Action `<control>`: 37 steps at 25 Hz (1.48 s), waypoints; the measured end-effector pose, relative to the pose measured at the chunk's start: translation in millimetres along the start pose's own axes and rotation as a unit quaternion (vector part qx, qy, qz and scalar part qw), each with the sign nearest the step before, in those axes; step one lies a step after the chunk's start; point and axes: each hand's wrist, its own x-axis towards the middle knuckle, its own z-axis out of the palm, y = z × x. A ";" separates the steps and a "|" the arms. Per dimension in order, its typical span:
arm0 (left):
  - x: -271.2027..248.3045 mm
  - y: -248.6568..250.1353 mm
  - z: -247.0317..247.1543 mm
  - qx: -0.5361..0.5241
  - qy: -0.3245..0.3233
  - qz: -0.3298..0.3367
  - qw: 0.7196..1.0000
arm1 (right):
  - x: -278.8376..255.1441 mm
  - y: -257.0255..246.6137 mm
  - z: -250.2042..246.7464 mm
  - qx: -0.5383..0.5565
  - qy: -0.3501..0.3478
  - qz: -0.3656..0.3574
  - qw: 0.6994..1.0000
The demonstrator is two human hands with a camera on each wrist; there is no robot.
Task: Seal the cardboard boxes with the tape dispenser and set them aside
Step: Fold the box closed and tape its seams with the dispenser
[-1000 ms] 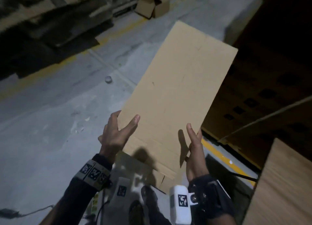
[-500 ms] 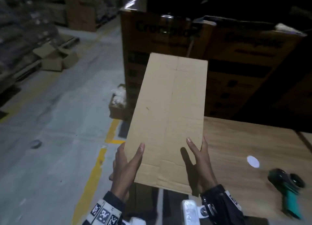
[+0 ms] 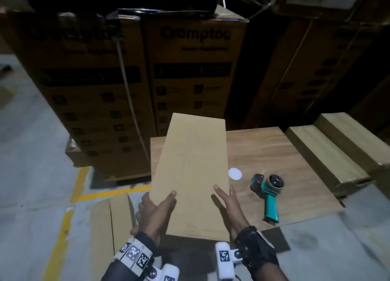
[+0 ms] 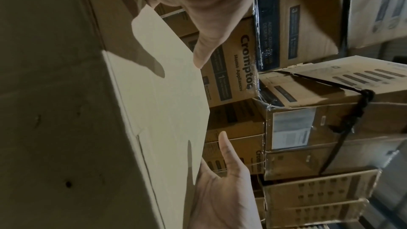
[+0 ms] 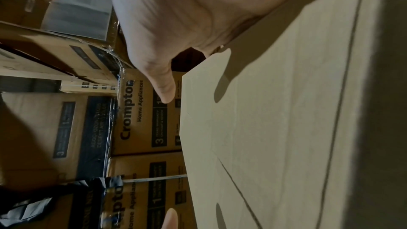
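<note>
Flattened cardboard (image 3: 109, 219) lies on the floor at far left — untouched. The left hand (image 3: 157, 210) grips the near left edge of a flat, unfolded cardboard box (image 3: 191, 175), thumb on top, fingers curled underneath; the right hand (image 3: 229, 207) steadies the right edge with straight fingers. The box hangs over the wooden counter (image 3: 270, 154), not yet opened or taped. Further right, the teal tape dispenser (image 3: 268, 193) rests idle on the counter — two long boxes (image 3: 337, 152) lie beyond, perhaps finished ones.
</note>
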 end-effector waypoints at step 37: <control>22.7 97.4 226.6 0.519 -0.293 0.529 0.604 | 30.7 -174.0 -309.3 0.079 0.333 -0.127 0.931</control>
